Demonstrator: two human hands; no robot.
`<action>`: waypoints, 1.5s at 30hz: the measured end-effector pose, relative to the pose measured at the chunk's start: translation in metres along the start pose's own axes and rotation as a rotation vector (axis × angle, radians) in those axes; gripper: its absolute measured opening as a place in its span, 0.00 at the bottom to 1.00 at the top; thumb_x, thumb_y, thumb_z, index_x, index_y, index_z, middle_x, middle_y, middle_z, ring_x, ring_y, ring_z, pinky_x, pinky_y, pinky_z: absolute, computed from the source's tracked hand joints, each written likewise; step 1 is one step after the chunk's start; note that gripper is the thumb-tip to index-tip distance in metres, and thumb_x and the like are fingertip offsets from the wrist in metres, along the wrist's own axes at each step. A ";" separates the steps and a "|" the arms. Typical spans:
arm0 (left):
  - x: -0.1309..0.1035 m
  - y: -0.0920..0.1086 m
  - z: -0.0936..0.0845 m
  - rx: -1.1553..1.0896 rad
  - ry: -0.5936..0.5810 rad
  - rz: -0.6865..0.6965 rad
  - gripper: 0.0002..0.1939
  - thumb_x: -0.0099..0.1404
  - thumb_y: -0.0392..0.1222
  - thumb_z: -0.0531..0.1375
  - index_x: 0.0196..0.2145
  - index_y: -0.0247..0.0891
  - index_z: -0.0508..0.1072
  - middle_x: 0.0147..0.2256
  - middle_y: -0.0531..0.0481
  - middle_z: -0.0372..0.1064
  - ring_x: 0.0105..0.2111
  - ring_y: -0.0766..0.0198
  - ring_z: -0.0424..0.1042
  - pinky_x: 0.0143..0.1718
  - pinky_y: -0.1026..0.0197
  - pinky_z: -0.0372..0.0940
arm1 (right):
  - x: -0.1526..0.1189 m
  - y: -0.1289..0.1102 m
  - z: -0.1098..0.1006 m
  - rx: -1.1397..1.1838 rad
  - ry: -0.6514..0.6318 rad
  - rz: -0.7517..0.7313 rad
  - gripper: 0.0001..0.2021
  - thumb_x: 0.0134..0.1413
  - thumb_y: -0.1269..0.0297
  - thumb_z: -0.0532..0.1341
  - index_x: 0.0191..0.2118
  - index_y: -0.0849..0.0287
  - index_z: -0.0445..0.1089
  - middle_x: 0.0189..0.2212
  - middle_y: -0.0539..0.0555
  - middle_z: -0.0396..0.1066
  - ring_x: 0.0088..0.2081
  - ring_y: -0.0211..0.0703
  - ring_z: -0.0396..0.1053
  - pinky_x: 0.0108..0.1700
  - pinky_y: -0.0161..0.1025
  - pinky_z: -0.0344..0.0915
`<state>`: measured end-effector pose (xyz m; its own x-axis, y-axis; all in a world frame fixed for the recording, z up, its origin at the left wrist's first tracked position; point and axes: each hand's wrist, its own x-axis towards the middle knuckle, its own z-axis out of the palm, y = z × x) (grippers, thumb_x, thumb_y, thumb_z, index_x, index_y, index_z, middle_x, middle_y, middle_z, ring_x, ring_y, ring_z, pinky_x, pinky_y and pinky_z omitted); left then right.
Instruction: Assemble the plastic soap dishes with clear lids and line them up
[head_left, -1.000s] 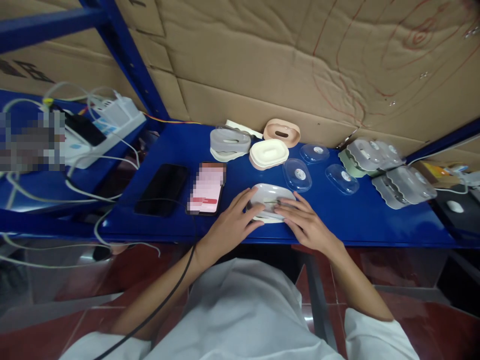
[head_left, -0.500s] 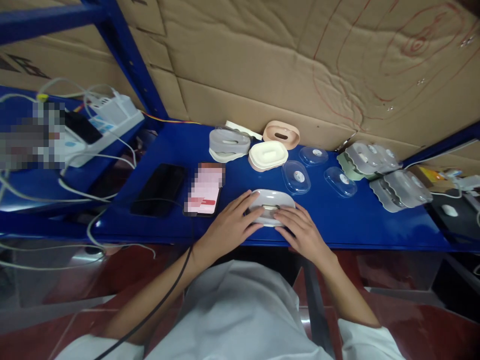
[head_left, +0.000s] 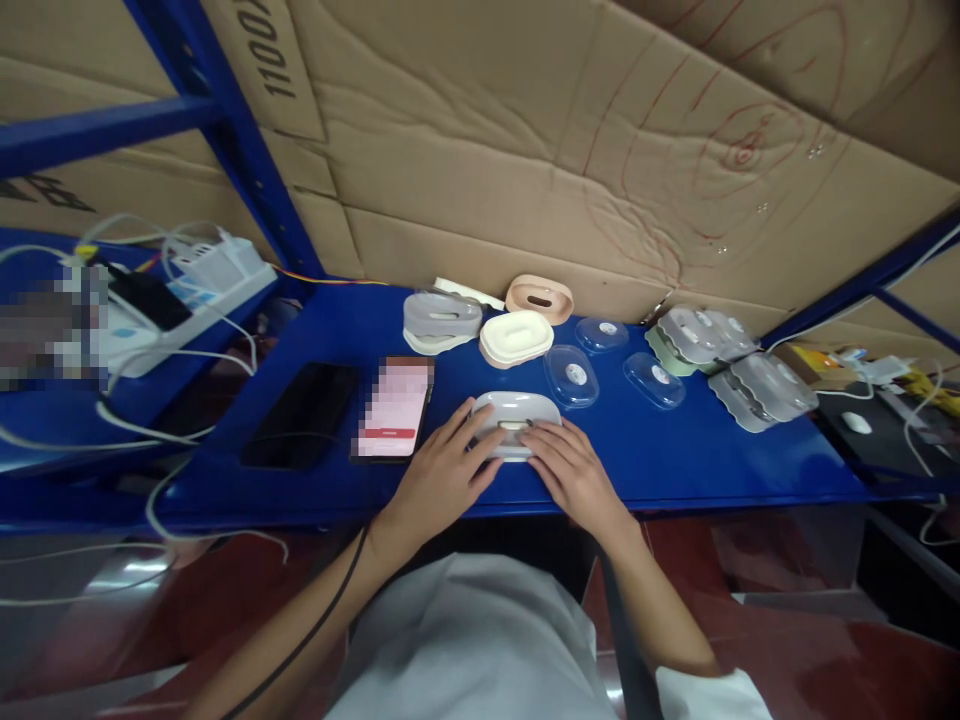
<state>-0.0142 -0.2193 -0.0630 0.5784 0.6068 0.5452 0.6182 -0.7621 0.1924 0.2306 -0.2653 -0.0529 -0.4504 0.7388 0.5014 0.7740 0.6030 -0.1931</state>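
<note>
Sitting nearer the body than the cream-topped dish, the grey-white dish has its long axis running sideways, hand to hand. The left hand holds its left end, the right hand its right, each grip partly curled, fingers reaching inside the rim.

A single view looks out from the wearer's head, facing forward and steeply down over a light shirt at the bottom edge. The left hand and right hand are near the camera, just below the middle. Beyond them, the blue bench spans the view, seen from above its near edge. Farther off, brown cardboard fills the top, and reddish floor shows at lower right.
</note>
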 end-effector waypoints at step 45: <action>-0.002 0.006 0.002 -0.313 -0.026 -0.239 0.30 0.74 0.40 0.63 0.69 0.41 0.58 0.74 0.31 0.52 0.74 0.45 0.58 0.70 0.43 0.64 | 0.008 0.050 -0.041 0.307 -0.085 0.245 0.27 0.67 0.55 0.66 0.68 0.48 0.64 0.73 0.60 0.59 0.75 0.55 0.56 0.72 0.58 0.61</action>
<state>-0.0106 -0.2245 -0.0649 0.4537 0.7778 0.4350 0.5471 -0.6284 0.5530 0.2843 -0.2417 -0.0244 -0.3141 0.8863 0.3404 0.6998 0.4584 -0.5478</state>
